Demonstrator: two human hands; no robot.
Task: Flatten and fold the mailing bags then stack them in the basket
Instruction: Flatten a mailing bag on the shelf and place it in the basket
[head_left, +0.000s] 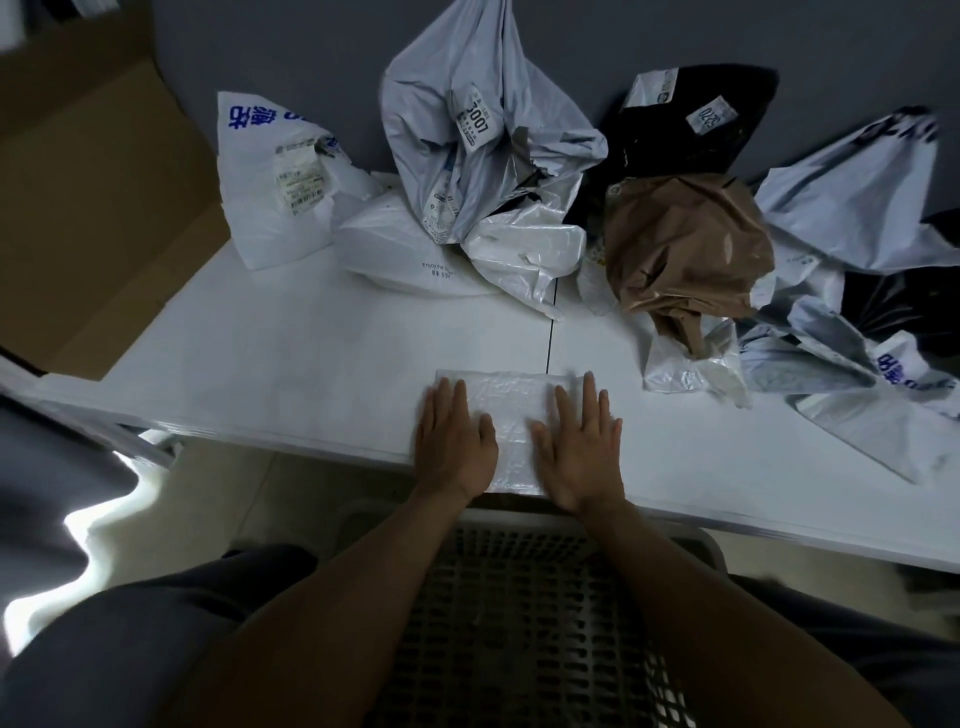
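Folded white bag (511, 415) at surface (311, 364) edge, left grip (454, 441) and right grip (579, 447) flat-fingered pressing its sides, basket (701, 543) directly nearer the person.

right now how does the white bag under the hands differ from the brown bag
The white bag lies flat, a neat rectangle at the near edge of the table; the brown bag sits crumpled and puffed up further back. The left hand and right hand press flat on the white bag; no hand touches the brown bag. Both are plastic bags on that table.
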